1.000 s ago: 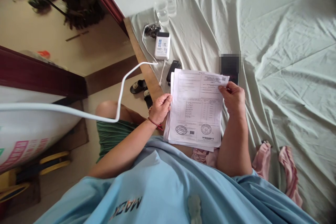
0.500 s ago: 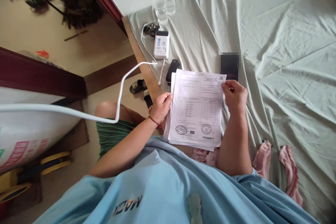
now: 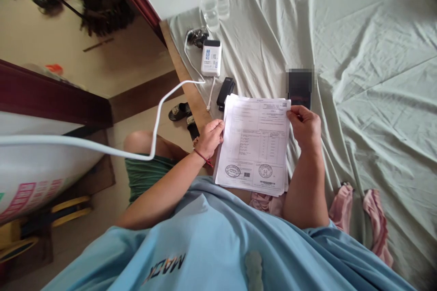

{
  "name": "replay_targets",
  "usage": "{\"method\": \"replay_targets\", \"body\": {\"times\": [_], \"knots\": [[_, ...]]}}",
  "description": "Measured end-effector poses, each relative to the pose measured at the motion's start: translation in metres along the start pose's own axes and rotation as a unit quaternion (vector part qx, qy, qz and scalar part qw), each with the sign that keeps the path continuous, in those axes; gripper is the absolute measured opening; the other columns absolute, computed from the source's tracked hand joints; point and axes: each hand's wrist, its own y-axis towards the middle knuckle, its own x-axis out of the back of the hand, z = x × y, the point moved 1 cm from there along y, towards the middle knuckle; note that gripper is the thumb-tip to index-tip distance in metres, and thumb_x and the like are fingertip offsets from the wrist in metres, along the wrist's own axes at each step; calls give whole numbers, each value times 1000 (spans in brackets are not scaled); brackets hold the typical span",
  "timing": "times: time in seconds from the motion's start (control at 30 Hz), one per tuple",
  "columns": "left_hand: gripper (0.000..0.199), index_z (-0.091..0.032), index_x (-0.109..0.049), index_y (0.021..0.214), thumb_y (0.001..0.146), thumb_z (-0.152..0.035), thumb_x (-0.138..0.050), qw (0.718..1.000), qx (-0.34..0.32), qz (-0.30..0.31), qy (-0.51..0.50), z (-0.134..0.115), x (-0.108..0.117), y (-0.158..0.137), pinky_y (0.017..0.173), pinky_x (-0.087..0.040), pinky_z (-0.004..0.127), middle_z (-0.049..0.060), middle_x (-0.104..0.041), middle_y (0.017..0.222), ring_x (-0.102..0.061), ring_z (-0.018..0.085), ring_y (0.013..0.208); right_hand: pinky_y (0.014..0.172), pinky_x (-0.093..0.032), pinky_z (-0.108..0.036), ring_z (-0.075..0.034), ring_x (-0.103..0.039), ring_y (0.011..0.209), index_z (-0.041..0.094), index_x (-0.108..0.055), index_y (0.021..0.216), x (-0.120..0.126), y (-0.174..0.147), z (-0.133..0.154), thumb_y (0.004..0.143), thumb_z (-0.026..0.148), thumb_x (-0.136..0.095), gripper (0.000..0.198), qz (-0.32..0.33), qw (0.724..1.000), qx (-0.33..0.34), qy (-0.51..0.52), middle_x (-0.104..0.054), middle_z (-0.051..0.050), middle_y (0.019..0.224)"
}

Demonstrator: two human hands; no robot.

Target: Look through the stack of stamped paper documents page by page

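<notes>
A stack of printed paper sheets [image 3: 254, 145] lies over my lap, its top page showing a table and two round stamps near the bottom. My left hand [image 3: 210, 137] pinches the stack's left edge. At the upper right corner my right hand [image 3: 305, 126] grips the sheets between thumb and fingers. Just beyond the papers' top left is a black stapler-like object [image 3: 226, 93]. Behind my right hand sits a dark flat object [image 3: 299, 88], partly blurred out.
A white power bank [image 3: 211, 58] with a white cable [image 3: 157, 118] rests near the bed's left edge. Two clear cups [image 3: 210, 17] stand by the wall. Pale sheet [image 3: 368, 77] covers the bed; pink cloth [image 3: 341, 207] lies at my right. Shoes [image 3: 180, 111] are on the floor.
The top sheet has shifted slightly left and down, lining up more closely with the pages beneath. My hands have barely moved.
</notes>
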Motion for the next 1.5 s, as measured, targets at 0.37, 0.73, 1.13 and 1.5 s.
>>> {"method": "replay_targets", "body": {"times": [0.37, 0.73, 1.13, 1.5], "knots": [[38, -18, -60, 83, 93, -55, -60, 998, -3, 1, 61, 4, 4, -4, 44, -33, 17, -3, -46, 66, -43, 9, 53, 61, -36, -28, -11, -43, 59, 20, -78, 94, 0, 0, -3, 85, 34, -66, 20, 18, 1000, 7, 13, -56, 4, 64], [31, -20, -60, 84, 95, -49, -58, 989, -54, 7, 137, 12, 8, 0, 45, -36, 22, -4, -49, 63, -48, 10, 50, 62, -38, -29, -12, -46, 59, 21, -78, 93, -2, 0, -2, 85, 33, -66, 19, 8, 999, 10, 31, -60, 3, 68], [28, -20, -58, 81, 96, -43, -50, 964, -96, -15, 248, 9, 8, 2, 56, -36, 27, -3, -52, 62, -49, 14, 56, 60, -38, -29, -11, -44, 56, 20, -77, 95, -7, 0, 1, 84, 32, -64, 20, -26, 999, 28, -21, -66, 1, 73], [35, -17, -69, 94, 101, -28, -38, 847, -82, -50, 523, -22, -7, -2, 73, -42, 35, 15, -77, 92, -70, 28, 87, 81, -55, -39, -20, -66, 78, 23, -74, 118, -13, 1, 3, 88, 28, -60, 33, -8, 987, 94, -132, -76, -9, 116]]}}
